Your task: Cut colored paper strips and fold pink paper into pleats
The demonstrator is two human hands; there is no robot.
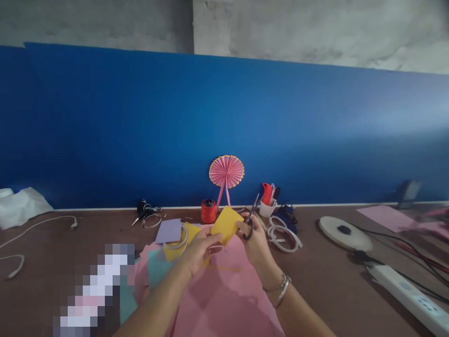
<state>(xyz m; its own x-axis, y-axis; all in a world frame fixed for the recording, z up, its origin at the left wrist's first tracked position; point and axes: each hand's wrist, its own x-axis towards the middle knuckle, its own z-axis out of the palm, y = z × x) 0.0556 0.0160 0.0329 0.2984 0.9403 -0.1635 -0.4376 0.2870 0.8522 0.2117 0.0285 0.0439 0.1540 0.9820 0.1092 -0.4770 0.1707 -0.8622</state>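
A small yellow piece of paper (227,223) is held up over the pink paper (228,299) in front of me. My left hand (200,250) pinches its lower left side between thumb and fingers. At its right edge is my right hand (255,236), closed around a pair of scissors (249,223) with dark handles, blades pointing up and away from the yellow paper. Fingertips of the right hand also touch the paper's edge. Behind stands a round pleated pink paper fan (226,172) with a yellow rim and two pink sticks.
A red round container (208,211) and a white cup (267,208) of pens stand at the back. Purple paper (169,231), yellow sheets and tape rolls lie left. Keys (147,209) are further left. A white disc (345,233) and power strip (410,295) lie right.
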